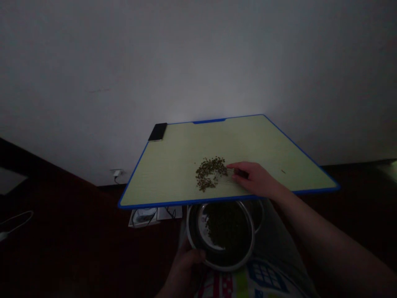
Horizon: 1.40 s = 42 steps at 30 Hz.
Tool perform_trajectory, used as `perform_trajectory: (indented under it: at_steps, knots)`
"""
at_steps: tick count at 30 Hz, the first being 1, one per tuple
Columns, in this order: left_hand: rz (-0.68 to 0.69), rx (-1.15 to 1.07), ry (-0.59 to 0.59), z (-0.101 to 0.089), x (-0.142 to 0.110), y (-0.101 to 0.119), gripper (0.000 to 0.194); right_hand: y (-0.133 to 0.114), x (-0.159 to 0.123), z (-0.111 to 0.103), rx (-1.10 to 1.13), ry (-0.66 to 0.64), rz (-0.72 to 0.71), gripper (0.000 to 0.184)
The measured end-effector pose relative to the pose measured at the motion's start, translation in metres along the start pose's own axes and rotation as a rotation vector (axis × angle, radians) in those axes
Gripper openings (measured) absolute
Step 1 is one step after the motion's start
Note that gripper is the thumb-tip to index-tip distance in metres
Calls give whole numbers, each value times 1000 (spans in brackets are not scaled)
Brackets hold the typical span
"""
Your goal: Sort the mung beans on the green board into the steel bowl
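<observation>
Small dried greenish-brown pieces, like peppercorns, lie in a loose patch (211, 171) on the pale tabletop (173, 165). At the patch's right edge is my right hand (252, 178), its index finger stretched towards the pieces and its thumb apart; nothing shows between them. Below the table's front edge, my left hand (186, 265) grips the rim of a round metal bowl (221, 267), thumb over the rim. The bowl is tilted and holds a heap of similar dark pieces (229, 231); part of its shiny bottom shows at the left.
A black phone (158, 131) lies at the table's far left corner. Behind stands a grey wall (198, 62) with a plugged-in charger (117, 173). A second round container (257, 213) is partly hidden behind the bowl. White boxes with cables (144, 216) sit beneath the table.
</observation>
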State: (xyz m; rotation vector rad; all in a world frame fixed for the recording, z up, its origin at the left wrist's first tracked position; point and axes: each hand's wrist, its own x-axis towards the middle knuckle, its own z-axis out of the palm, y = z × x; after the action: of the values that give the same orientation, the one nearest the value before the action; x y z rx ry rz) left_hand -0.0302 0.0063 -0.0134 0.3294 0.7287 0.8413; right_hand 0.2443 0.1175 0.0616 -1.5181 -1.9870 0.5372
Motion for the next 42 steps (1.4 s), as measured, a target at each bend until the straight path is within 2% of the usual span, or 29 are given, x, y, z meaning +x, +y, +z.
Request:
perform_trajectory:
  at_steps: [22, 31, 37, 42]
  knots:
    - [-8, -30, 10, 2, -1, 0, 75, 4, -24, -10, 147, 4, 55, 33]
    - [5, -35, -6, 1, -1, 0, 56, 0, -25, -8, 38, -25, 13, 36]
    - [-1, -16, -11, -1, 1, 0, 64, -7, -27, -4, -39, 35, -13, 38]
    - [-1, 3, 32, 1, -1, 2, 61, -4, -27, -3, -46, 81, 17, 36]
